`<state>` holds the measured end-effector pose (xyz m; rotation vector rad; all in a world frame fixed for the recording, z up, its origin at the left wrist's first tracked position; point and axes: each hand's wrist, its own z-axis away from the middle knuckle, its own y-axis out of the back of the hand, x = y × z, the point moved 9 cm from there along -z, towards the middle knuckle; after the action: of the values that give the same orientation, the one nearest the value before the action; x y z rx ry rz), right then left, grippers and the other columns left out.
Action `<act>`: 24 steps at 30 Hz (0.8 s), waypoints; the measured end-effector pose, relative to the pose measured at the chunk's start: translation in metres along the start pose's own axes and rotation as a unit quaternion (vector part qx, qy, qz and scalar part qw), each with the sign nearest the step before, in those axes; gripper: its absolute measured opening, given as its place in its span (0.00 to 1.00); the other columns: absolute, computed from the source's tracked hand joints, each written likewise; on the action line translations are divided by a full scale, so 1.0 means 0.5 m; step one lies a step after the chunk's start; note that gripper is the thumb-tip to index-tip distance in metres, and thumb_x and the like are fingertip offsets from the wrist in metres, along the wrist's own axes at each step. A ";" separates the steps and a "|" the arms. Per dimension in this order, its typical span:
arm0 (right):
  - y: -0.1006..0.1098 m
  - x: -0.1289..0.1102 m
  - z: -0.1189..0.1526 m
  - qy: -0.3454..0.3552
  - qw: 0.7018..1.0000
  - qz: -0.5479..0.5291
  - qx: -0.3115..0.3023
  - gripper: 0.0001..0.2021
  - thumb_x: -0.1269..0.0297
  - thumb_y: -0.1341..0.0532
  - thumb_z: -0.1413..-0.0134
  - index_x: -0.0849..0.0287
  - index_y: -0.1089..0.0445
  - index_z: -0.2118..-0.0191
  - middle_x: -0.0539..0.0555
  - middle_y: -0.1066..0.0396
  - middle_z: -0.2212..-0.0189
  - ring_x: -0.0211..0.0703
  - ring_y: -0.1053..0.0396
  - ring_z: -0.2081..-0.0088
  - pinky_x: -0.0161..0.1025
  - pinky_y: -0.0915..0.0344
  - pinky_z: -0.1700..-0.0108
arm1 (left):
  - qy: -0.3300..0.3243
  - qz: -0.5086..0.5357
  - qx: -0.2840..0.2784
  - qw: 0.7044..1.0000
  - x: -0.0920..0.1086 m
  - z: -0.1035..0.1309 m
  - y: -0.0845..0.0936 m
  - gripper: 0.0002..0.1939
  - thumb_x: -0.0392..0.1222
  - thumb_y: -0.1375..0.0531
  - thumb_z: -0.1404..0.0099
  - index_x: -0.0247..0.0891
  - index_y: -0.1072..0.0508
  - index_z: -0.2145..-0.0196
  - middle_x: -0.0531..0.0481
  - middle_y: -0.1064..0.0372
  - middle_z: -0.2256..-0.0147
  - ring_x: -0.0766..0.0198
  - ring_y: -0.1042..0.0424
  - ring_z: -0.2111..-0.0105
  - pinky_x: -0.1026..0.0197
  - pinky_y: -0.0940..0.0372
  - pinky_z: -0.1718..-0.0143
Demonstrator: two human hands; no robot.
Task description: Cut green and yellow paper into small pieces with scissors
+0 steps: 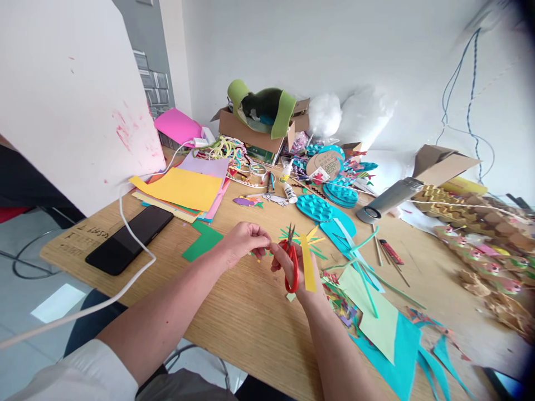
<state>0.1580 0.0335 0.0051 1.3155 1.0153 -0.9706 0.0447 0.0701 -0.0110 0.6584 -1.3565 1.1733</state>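
Note:
My right hand [284, 266] is closed around a pair of scissors [291, 262] with red handles, the blades pointing up and away from me. A yellow paper strip [308, 267] stands out beside the scissors, over the back of that hand; how it is held is hidden. My left hand [247, 243] is closed in a pinch, its fingertips nearly touching my right fingertips; anything in the pinch is too small to name. Thin green and yellow paper strips [320, 240] lie just beyond my right hand. Left of my left hand is a piece of green paper [204, 240].
A black phone [129, 239] and stacked coloured paper [179, 186] lie left, crossed by a white cable [125, 214]. Glue bottles [289, 192] and blue egg-tray pieces [314, 208] stand further back. A steel flask [388, 199] lies right, above paper scraps [346, 306] and turquoise sheets [397, 348].

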 end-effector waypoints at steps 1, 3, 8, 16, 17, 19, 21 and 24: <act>-0.004 -0.003 0.001 0.009 1.000 0.008 -0.014 0.17 0.50 0.37 0.50 0.61 0.32 0.76 0.52 0.32 0.83 0.39 0.33 0.80 0.32 0.40 0.78 | 0.000 0.013 0.005 1.000 0.002 0.000 0.003 0.05 0.36 0.36 0.55 0.33 0.28 0.78 0.52 0.31 0.82 0.70 0.34 0.82 0.65 0.38 0.78; -0.015 -0.002 0.004 0.016 0.998 0.029 -0.045 0.20 0.47 0.38 0.48 0.62 0.32 0.77 0.51 0.34 0.85 0.38 0.35 0.82 0.32 0.41 0.79 | 0.001 0.041 0.012 0.999 0.005 0.001 0.008 0.05 0.36 0.36 0.55 0.32 0.27 0.78 0.50 0.29 0.81 0.69 0.32 0.80 0.65 0.36 0.75; -0.031 0.003 0.011 0.020 0.991 0.090 -0.093 0.24 0.45 0.42 0.45 0.62 0.30 0.77 0.52 0.33 0.85 0.38 0.35 0.83 0.32 0.41 0.80 | -0.002 0.081 0.020 0.997 0.009 0.000 0.014 0.05 0.36 0.35 0.56 0.32 0.27 0.79 0.48 0.27 0.79 0.66 0.28 0.76 0.63 0.34 0.71; -0.020 0.006 0.010 0.009 0.993 0.091 -0.070 0.24 0.43 0.42 0.45 0.61 0.32 0.77 0.50 0.35 0.87 0.37 0.36 0.85 0.31 0.42 0.82 | 0.016 0.021 0.034 0.999 0.012 -0.001 0.029 0.05 0.36 0.36 0.57 0.33 0.28 0.80 0.49 0.28 0.80 0.66 0.30 0.78 0.63 0.34 0.73; -0.016 0.006 0.009 0.009 0.994 0.090 -0.059 0.24 0.43 0.41 0.46 0.61 0.32 0.77 0.50 0.35 0.87 0.37 0.36 0.85 0.31 0.42 0.82 | 0.020 -0.018 0.042 0.999 0.009 -0.002 0.037 0.05 0.37 0.36 0.56 0.33 0.29 0.81 0.50 0.29 0.81 0.66 0.31 0.79 0.63 0.35 0.73; -0.008 0.006 0.007 0.009 0.996 0.083 -0.035 0.25 0.41 0.41 0.48 0.61 0.32 0.77 0.50 0.35 0.87 0.37 0.36 0.85 0.31 0.43 0.83 | 0.022 -0.123 0.053 0.991 0.004 -0.006 0.052 0.05 0.37 0.37 0.54 0.35 0.29 0.81 0.52 0.32 0.83 0.67 0.33 0.80 0.63 0.36 0.75; -0.003 0.011 0.004 0.001 0.996 0.087 -0.022 0.27 0.39 0.40 0.50 0.61 0.34 0.80 0.50 0.36 0.88 0.37 0.36 0.86 0.31 0.43 0.83 | 0.007 -0.247 0.065 0.967 0.003 -0.009 0.065 0.05 0.39 0.37 0.52 0.36 0.29 0.81 0.53 0.33 0.83 0.67 0.35 0.81 0.64 0.40 0.77; 0.000 0.023 0.000 -0.023 0.993 0.113 -0.015 0.29 0.36 0.40 0.53 0.60 0.37 0.84 0.51 0.37 0.90 0.39 0.36 0.87 0.32 0.44 0.84 | -0.033 -0.423 0.078 0.902 0.008 -0.011 0.069 0.04 0.38 0.38 0.51 0.37 0.26 0.81 0.51 0.30 0.82 0.65 0.34 0.80 0.64 0.44 0.77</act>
<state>0.1613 0.0336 -0.0057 1.3444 0.8230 -0.8059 0.0148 0.0878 -0.0172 1.2523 -0.8580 0.5448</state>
